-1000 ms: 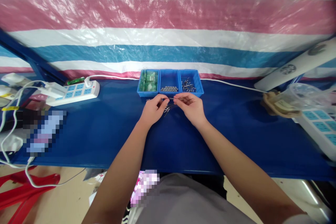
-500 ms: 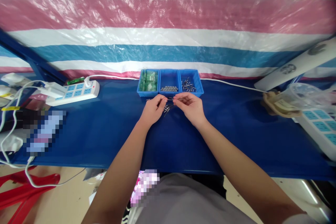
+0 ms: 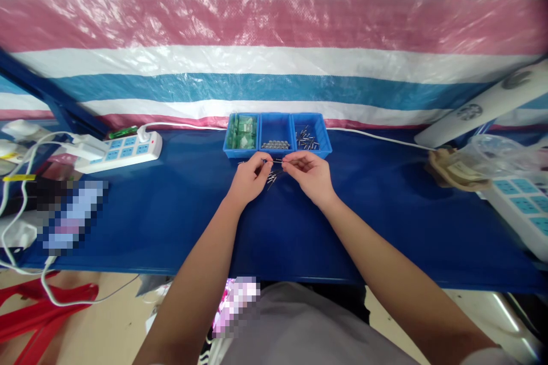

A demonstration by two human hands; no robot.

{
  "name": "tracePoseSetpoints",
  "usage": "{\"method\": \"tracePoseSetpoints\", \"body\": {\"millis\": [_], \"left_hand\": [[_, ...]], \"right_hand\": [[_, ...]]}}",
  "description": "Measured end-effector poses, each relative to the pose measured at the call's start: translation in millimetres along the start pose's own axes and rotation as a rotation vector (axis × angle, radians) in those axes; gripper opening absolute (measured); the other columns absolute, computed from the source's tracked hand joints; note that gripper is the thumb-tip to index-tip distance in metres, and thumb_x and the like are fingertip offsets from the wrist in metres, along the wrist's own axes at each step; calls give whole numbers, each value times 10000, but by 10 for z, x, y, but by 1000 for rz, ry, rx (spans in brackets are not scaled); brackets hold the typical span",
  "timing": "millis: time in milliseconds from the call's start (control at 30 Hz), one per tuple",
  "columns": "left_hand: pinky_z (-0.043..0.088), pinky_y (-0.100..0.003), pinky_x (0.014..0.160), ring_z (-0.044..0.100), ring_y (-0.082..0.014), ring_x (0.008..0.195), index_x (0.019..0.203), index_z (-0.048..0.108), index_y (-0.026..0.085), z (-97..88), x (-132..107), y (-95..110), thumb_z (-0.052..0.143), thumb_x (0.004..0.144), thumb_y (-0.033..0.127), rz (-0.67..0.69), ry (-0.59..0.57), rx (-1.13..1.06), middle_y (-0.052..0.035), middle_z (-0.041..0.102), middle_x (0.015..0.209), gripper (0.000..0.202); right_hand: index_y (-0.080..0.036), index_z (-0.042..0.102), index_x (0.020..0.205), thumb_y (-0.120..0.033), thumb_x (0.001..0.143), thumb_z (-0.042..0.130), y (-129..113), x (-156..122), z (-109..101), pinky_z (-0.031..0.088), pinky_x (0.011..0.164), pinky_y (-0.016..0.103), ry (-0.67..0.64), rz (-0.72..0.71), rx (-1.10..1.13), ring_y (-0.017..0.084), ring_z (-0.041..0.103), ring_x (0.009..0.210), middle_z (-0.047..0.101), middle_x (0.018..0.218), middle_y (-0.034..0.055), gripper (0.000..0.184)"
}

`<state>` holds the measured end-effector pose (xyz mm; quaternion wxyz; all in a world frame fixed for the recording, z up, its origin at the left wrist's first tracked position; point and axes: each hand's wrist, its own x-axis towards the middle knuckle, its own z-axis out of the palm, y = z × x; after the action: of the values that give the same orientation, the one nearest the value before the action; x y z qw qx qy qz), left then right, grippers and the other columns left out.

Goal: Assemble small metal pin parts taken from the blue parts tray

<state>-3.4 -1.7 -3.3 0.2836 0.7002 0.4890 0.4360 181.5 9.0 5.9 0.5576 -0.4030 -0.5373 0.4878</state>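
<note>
My left hand [image 3: 249,178] and my right hand [image 3: 311,175] meet over the blue table [image 3: 171,211], just in front of three blue bins. Both pinch the ends of a thin metal pin [image 3: 276,161] held level between the fingertips. A few loose metal pins [image 3: 272,179] lie on the table under the hands. The left bin [image 3: 242,134] holds green parts, the middle bin [image 3: 275,137] small silver pieces, and the right bin [image 3: 309,136] dark pins.
A white power strip [image 3: 122,150] with cables lies at the back left. Another power strip [image 3: 520,205], a clear plastic cup [image 3: 492,155] and a white fan bar [image 3: 483,105] sit at the right. A striped tarp [image 3: 274,40] closes off the back. A red stool [image 3: 38,311] stands at lower left.
Almost nothing has moved. Both hands keep their pinch on the thin pin and have shifted only slightly.
</note>
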Motion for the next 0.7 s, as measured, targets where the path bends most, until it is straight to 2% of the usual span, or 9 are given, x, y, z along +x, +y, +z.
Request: {"method": "tracePoseSetpoints", "body": {"millis": [167, 400, 700], "left_hand": [[415, -221, 592, 513, -100, 569, 901, 632, 194, -7, -6, 15, 480, 1012, 425, -1, -9, 25, 28, 584, 651, 298], [420, -209, 608, 495, -86, 540, 1089, 640, 212, 9, 5, 26, 582, 963, 340, 45, 55, 28, 67, 536, 607, 188], [410, -217, 589, 486, -86, 539, 990, 651, 207, -8, 9, 24, 574, 967, 350, 61, 39, 9, 56, 530, 621, 164]], "right_hand": [[-230, 736, 868, -385, 712, 876, -4, -10, 6, 631, 819, 388, -3, -10, -5, 206, 736, 849, 771, 917, 44, 261], [-230, 740, 858, -387, 720, 867, -6, 8, -8, 631, 787, 381, 35, 6, -8, 197, 730, 801, 767, 877, 39, 244], [-230, 740, 859, -363, 716, 873, -6, -3, 0, 629, 781, 366, 9, -4, 0, 187, 729, 793, 768, 879, 34, 236]]}}
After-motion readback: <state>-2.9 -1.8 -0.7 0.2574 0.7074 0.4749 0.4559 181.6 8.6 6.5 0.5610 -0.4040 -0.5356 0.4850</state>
